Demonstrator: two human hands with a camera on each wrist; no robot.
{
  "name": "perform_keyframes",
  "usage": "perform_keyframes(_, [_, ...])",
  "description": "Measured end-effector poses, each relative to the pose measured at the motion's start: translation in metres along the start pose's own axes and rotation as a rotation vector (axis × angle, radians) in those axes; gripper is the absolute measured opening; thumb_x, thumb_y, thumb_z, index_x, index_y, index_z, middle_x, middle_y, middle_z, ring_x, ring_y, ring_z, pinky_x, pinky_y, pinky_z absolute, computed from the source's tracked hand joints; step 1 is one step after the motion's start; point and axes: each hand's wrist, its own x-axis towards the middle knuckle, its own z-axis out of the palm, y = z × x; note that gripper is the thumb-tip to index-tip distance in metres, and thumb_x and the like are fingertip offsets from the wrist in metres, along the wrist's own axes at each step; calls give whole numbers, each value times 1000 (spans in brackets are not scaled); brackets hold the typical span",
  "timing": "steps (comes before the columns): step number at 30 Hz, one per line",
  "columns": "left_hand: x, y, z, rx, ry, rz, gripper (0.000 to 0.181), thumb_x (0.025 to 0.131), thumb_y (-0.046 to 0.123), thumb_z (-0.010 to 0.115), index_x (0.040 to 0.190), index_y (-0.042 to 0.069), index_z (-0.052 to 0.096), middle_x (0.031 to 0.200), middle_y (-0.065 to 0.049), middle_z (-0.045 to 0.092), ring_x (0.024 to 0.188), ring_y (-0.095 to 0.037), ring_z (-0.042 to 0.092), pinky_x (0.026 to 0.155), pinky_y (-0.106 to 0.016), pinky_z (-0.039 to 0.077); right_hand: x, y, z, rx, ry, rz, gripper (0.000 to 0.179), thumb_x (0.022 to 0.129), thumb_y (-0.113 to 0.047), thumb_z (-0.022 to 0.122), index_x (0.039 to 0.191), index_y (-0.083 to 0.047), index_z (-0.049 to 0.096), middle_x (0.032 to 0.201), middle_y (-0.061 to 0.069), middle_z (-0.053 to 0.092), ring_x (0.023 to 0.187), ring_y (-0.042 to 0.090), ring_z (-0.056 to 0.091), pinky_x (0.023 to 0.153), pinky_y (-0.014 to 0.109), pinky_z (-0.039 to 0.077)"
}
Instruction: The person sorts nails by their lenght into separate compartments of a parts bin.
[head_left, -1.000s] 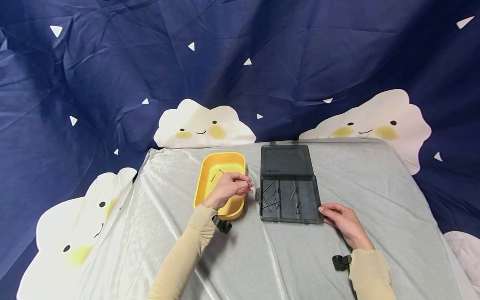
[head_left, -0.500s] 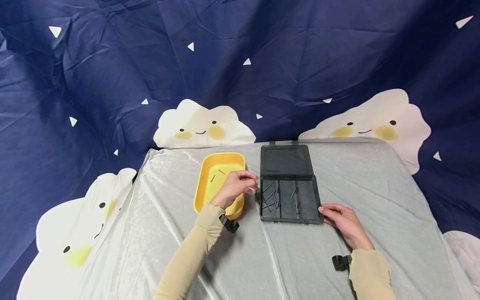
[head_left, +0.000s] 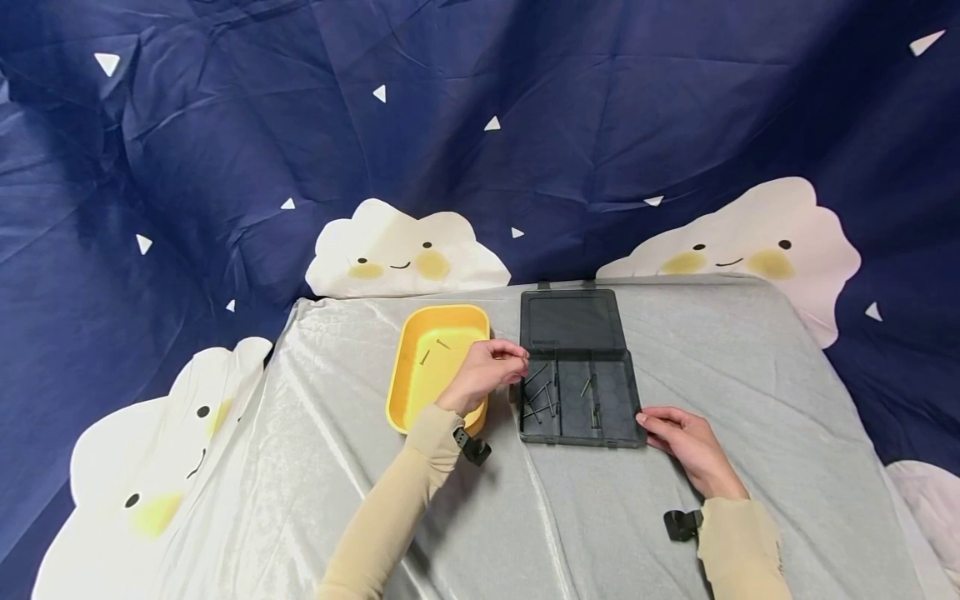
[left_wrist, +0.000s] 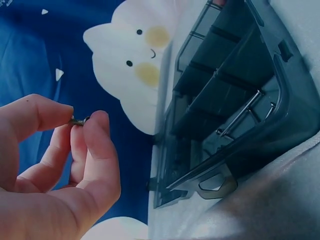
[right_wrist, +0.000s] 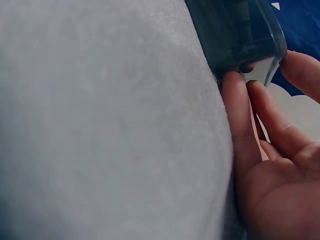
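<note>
My left hand hovers at the left rim of an open dark translucent storage case. Between thumb and fingertips it pinches a small metal screw, mostly hidden by the fingers. Several screws lie in the case's left compartment, and a few more sit in the middle one. At the case's front right corner, my right hand holds the wall, one digit at the rim and other fingers low against the side. Two screws lie in a yellow tray.
The yellow tray stands just left of the case, partly under my left forearm. The raised case lid leans back toward the table's far edge. Grey cloth covers the table, and a blue cloud-print curtain hangs behind it.
My left hand has moved right, from over the yellow tray to the case's left rim, with the screw pinched. The right hand has stayed at the case corner.
</note>
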Motion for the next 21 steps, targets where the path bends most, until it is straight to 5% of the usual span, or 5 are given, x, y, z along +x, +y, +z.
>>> perform_keyframes(8, [4, -3, 9, 61, 6, 42, 19, 84, -3, 61, 101, -9, 67, 87, -4, 67, 66, -8, 63, 73, -32, 58, 0, 1, 0, -4, 0, 3, 41, 87, -32, 72, 116, -4, 64, 102, -9, 68, 88, -8, 61, 78, 15, 54])
perform_keyframes(16, [9, -5, 17, 36, 27, -2, 20, 83, -3, 63, 102, -9, 68, 77, 0, 67, 61, -8, 65, 65, -25, 57, 1, 0, 0, -41, -9, 27, 60, 88, -35, 70, 129, 5, 53, 94, -21, 62, 88, -10, 60, 79, 14, 53])
perform_keyframes(21, [12, -7, 23, 57, 29, -24, 19, 85, 0, 64, 102, -8, 67, 94, -23, 70, 61, -8, 65, 64, -25, 57, 2, -1, 1, -46, -10, 34, 62, 88, -35, 70, 131, 6, 52, 93, -22, 61, 88, -10, 60, 79, 14, 53])
